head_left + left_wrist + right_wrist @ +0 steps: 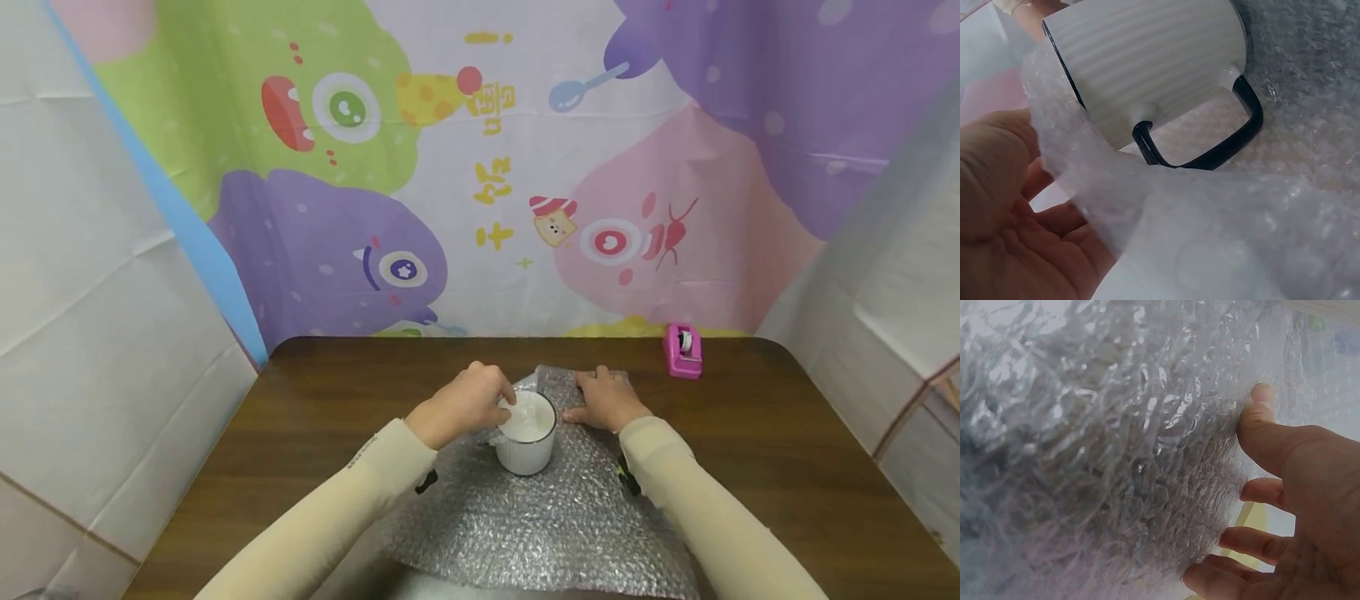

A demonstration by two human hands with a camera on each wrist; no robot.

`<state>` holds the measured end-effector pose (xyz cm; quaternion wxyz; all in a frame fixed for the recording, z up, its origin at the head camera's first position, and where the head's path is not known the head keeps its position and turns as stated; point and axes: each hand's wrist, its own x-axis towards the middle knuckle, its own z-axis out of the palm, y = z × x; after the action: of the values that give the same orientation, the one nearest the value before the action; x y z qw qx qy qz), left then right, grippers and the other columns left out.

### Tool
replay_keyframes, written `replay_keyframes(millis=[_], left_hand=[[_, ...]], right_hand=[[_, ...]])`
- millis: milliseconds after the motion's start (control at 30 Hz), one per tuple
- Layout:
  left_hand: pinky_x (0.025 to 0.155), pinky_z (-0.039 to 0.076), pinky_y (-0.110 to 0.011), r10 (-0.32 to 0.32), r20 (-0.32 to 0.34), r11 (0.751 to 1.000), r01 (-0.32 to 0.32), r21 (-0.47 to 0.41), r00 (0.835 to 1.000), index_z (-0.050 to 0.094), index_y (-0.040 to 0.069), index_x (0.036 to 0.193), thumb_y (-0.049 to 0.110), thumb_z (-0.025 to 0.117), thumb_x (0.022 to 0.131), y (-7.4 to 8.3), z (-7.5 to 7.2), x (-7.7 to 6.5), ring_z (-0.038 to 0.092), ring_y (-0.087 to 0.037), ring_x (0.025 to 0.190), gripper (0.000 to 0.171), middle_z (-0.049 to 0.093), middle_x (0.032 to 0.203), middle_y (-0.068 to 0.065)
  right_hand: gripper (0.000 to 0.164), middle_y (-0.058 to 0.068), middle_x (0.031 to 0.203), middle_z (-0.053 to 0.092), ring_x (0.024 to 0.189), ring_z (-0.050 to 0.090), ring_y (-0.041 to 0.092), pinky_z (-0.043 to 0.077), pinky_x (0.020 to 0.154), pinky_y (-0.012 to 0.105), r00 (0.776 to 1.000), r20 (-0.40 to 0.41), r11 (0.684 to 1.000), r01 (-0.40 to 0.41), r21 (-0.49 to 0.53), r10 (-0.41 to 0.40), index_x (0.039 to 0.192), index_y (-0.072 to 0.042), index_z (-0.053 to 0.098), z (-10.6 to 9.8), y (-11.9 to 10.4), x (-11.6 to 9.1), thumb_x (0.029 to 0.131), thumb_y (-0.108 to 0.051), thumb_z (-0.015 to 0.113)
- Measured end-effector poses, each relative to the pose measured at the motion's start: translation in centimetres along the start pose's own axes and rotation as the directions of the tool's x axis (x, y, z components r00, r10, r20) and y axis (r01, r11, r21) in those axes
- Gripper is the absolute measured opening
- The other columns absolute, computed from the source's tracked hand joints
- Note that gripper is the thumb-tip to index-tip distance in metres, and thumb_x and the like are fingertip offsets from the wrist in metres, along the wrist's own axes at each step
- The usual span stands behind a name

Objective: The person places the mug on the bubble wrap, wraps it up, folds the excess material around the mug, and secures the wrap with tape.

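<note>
A white ribbed mug (525, 457) with a dark rim stands upright on a sheet of bubble wrap (540, 533). Its black handle (1250, 119) shows in the left wrist view, partly covered by a raised flap of the wrap. At the mug's left rim, my left hand (459, 406) pinches that flap, some of which reaches over the mug's mouth. My right hand (609, 402) rests on the sheet just right of the mug, fingers spread. In the right wrist view, the fingertips (1204, 578) touch the wrap's edge.
The brown wooden table (300, 467) lies beneath the sheet. A pink tape dispenser (683, 352) stands near the back right edge. Behind the table hangs a printed cloth (480, 292) with cartoon monsters, and pale cloths close off both sides.
</note>
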<state>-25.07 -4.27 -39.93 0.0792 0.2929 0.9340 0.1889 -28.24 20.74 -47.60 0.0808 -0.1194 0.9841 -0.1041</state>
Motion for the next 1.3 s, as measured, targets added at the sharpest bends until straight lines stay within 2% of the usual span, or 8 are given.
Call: replay_keyframes(millis=[100,233,600,800,933,1200,1233,1300], left_hand=[[0.067,0.058,-0.024,-0.028,-0.004,1.000,0.028,0.013,1.000,0.081,0.007,0.108,0.012,0.080,0.089,0.3,-0.1,0.0,0.073,-0.016,0.085,0.020,0.077,0.113,-0.010],[0.075,0.059,-0.028,-0.069,0.003,0.997,0.069,0.039,0.998,0.081,0.009,0.108,0.016,0.083,0.087,0.7,0.0,0.0,0.072,-0.023,0.100,0.022,0.076,0.115,-0.008],[0.073,0.061,-0.035,-0.115,-0.026,0.984,0.118,0.135,0.993,0.081,0.009,0.099,-0.005,0.072,0.084,1.9,0.6,0.4,0.073,-0.023,0.093,0.022,0.077,0.109,-0.008],[0.072,0.062,-0.033,-0.139,-0.009,0.973,0.138,0.187,0.990,0.079,0.010,0.101,-0.002,0.070,0.090,2.1,0.8,0.6,0.074,-0.024,0.096,0.018,0.077,0.109,-0.007],[0.074,0.062,-0.032,-0.138,0.009,0.973,0.134,0.188,0.990,0.079,0.009,0.106,0.000,0.070,0.092,1.9,0.8,0.5,0.074,-0.025,0.101,0.019,0.076,0.114,-0.007],[0.070,0.058,-0.027,-0.047,0.028,0.985,0.042,0.165,0.998,0.079,0.007,0.103,0.006,0.073,0.093,1.3,0.2,0.1,0.074,-0.021,0.093,0.012,0.077,0.106,-0.007],[0.064,0.055,-0.024,-0.034,0.035,0.988,0.028,0.153,0.999,0.079,0.007,0.093,0.006,0.070,0.095,1.2,0.1,0.1,0.071,-0.017,0.081,0.008,0.076,0.093,-0.005],[0.053,0.043,-0.022,-0.001,0.039,0.991,-0.005,0.133,0.999,0.069,0.010,0.071,0.004,0.065,0.097,1.1,-0.1,0.1,0.054,-0.009,0.059,0.026,0.061,0.067,0.001]], right_hand=[[0.073,0.034,0.136,0.051,0.128,0.045,0.062,0.042,0.106,0.068,1.000,-0.006,1.000,0.003,0.006,-0.003,0.143,0.001,0.054,0.0,-0.1,0.1,0.091,-0.045,0.076],[0.074,0.037,0.139,0.049,0.130,0.044,0.062,0.040,0.108,0.069,1.000,-0.006,1.000,-0.006,0.026,0.006,0.145,0.001,0.052,0.1,-0.2,-0.2,0.092,-0.044,0.076],[0.071,0.038,0.137,0.051,0.129,0.047,0.061,0.040,0.107,0.070,0.999,-0.047,1.000,0.004,0.020,-0.003,0.141,0.003,0.055,0.8,0.2,-0.9,0.092,-0.045,0.074],[0.080,0.036,0.142,0.050,0.131,0.048,0.057,0.049,0.096,0.069,0.998,-0.053,0.999,-0.015,0.040,0.017,0.146,0.004,0.050,0.9,0.5,-0.8,0.092,-0.050,0.073],[0.077,0.036,0.140,0.051,0.127,0.050,0.057,0.050,0.092,0.070,0.996,-0.091,1.000,0.010,-0.016,-0.011,0.141,0.004,0.055,1.0,0.3,-1.0,0.091,-0.051,0.074],[0.061,0.030,0.126,0.062,0.116,0.058,0.052,0.054,0.090,0.064,0.968,-0.212,0.977,0.094,-0.190,-0.134,0.122,0.001,0.066,0.6,-0.4,-2.1,0.085,-0.045,0.083],[0.060,0.029,0.125,0.063,0.115,0.059,0.051,0.055,0.089,0.063,0.966,-0.214,0.975,0.103,-0.198,-0.146,0.122,0.001,0.066,0.5,-0.5,-2.2,0.085,-0.044,0.083],[0.060,0.028,0.123,0.064,0.111,0.062,0.049,0.056,0.087,0.061,0.962,-0.217,0.972,0.125,-0.199,-0.168,0.123,0.001,0.066,0.3,-0.6,-2.6,0.084,-0.041,0.084]])
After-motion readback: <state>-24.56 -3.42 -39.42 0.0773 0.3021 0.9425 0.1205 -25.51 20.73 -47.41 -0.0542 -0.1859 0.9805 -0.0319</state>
